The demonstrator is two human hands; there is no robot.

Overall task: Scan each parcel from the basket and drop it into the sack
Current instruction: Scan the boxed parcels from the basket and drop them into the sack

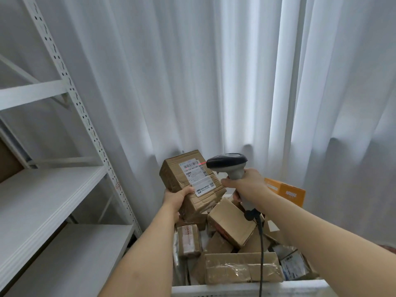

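Both hands are busy, held a little apart above the basket. From the head camera, the left hand (175,199) grips a brown cardboard parcel (190,183) from below, thumb curled over its lower front face, so the box sits tilted with its white shipping label (196,175) facing up toward the camera. The right hand (246,185) is wrapped around the grey handle of a barcode scanner (228,162), whose dark head points left at the parcel, just beside its upper right corner. A thin red line from the scanner lies across the barcode at the top of the label. The scanner's black cable (261,249) hangs down from the bottom of the handle.

Under the hands is the white basket (246,289), with only its near rim showing, piled with more parcels: several brown cardboard boxes (232,222), some taped, lying at all angles. An orange box (287,191) sticks up at the far right of the pile. White curtains (214,82) hang behind everything, and a white metal shelf rack (47,189) stands on the left.
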